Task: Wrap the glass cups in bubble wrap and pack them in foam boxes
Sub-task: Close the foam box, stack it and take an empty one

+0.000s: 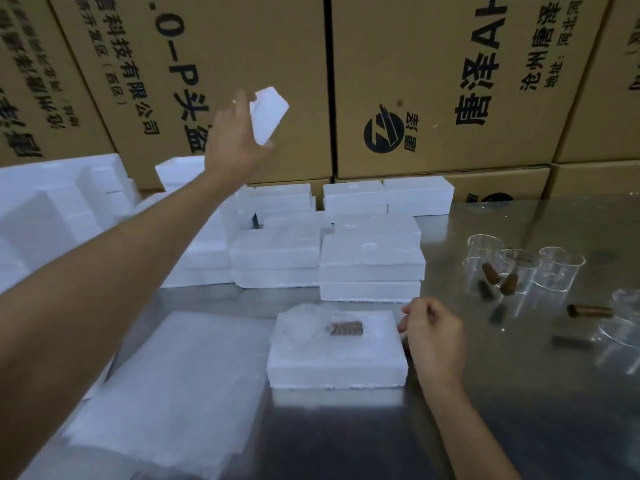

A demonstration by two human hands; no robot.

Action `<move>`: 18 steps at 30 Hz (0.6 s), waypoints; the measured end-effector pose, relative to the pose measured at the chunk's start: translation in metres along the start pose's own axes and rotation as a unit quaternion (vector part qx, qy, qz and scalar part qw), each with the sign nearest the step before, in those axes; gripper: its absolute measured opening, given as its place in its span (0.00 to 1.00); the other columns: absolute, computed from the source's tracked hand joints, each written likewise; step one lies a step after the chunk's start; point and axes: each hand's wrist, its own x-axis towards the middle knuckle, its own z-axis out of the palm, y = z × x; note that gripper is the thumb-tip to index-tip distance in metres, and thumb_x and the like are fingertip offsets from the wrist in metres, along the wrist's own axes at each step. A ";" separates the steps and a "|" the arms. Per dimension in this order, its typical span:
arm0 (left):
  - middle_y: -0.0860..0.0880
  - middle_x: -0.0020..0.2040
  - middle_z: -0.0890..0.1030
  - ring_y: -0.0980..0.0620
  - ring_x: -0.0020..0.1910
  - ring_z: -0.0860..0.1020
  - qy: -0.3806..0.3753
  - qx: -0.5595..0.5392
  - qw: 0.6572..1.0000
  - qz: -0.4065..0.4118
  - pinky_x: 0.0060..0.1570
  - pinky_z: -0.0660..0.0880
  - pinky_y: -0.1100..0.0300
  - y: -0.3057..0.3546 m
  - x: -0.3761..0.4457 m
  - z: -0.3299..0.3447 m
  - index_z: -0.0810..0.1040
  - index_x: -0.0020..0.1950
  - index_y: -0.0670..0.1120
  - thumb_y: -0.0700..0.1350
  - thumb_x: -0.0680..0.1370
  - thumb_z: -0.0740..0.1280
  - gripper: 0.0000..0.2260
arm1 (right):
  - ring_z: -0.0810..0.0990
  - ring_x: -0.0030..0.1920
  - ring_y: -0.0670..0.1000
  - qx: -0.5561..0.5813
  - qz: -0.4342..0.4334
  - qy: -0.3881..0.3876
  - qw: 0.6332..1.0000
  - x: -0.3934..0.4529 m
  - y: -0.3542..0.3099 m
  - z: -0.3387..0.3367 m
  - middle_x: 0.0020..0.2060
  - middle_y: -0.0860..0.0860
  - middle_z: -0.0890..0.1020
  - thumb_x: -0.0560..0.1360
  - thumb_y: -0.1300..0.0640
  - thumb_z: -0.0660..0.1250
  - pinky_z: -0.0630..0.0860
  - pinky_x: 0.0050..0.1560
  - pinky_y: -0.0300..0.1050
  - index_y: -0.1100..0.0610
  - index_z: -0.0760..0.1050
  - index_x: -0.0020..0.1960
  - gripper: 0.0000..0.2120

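My left arm stretches up and forward, and my left hand grips a white foam piece in the air before the brown cardboard cartons. My right hand rests low, fingers curled against the right edge of the open foam box, holding nothing that I can make out. In that box lies a glass cup wrapped in crinkled bubble wrap, its brown handle showing. Bare clear glass cups stand to the right on the shiny metal table. Closed foam boxes are stacked behind; a sheet of bubble wrap lies left.
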 end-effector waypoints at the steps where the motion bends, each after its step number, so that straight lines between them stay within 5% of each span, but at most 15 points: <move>1: 0.42 0.59 0.75 0.41 0.58 0.74 0.006 -0.049 0.999 -0.008 0.44 0.73 0.49 0.012 -0.012 -0.004 0.66 0.64 0.41 0.46 0.72 0.71 0.24 | 0.80 0.31 0.50 0.004 0.000 0.003 1.000 -0.001 -0.001 -0.001 0.29 0.46 0.81 0.76 0.54 0.61 0.77 0.37 0.47 0.52 0.77 0.35 0.13; 5: 0.51 0.56 0.75 0.50 0.54 0.76 0.004 -0.225 0.974 -0.022 0.41 0.77 0.57 0.051 -0.061 -0.018 0.66 0.63 0.44 0.47 0.74 0.70 0.22 | 0.78 0.25 0.50 0.033 0.002 0.003 0.999 -0.007 -0.004 -0.006 0.29 0.48 0.81 0.75 0.55 0.60 0.73 0.31 0.45 0.53 0.77 0.37 0.11; 7: 0.57 0.54 0.74 0.57 0.52 0.76 -0.003 -0.329 0.942 -0.068 0.40 0.77 0.66 0.063 -0.085 -0.025 0.67 0.65 0.48 0.48 0.76 0.71 0.21 | 0.81 0.31 0.53 0.047 -0.005 0.015 0.999 -0.010 -0.007 -0.010 0.31 0.49 0.82 0.76 0.55 0.60 0.76 0.35 0.47 0.52 0.77 0.39 0.10; 11: 0.50 0.56 0.80 0.51 0.51 0.81 -0.065 -0.540 0.794 -0.271 0.36 0.81 0.57 0.064 -0.133 -0.035 0.75 0.62 0.45 0.50 0.78 0.70 0.16 | 0.81 0.44 0.45 0.111 -0.058 0.027 0.992 -0.021 -0.023 -0.021 0.41 0.46 0.84 0.76 0.48 0.60 0.74 0.45 0.45 0.45 0.77 0.47 0.07; 13: 0.45 0.54 0.80 0.47 0.47 0.79 -0.113 -0.569 0.746 -0.327 0.31 0.76 0.57 0.059 -0.161 -0.036 0.77 0.58 0.43 0.49 0.80 0.68 0.12 | 0.81 0.44 0.45 0.162 -0.081 0.012 0.983 -0.026 -0.034 -0.025 0.44 0.46 0.85 0.77 0.46 0.58 0.75 0.47 0.42 0.42 0.77 0.49 0.09; 18: 0.47 0.51 0.80 0.47 0.44 0.74 -0.163 -0.514 0.744 -0.394 0.34 0.67 0.58 0.048 -0.215 -0.034 0.80 0.55 0.46 0.51 0.80 0.65 0.10 | 0.78 0.37 0.41 0.158 -0.125 -0.030 0.979 -0.040 -0.043 -0.020 0.34 0.44 0.82 0.77 0.45 0.61 0.72 0.38 0.31 0.52 0.79 0.41 0.14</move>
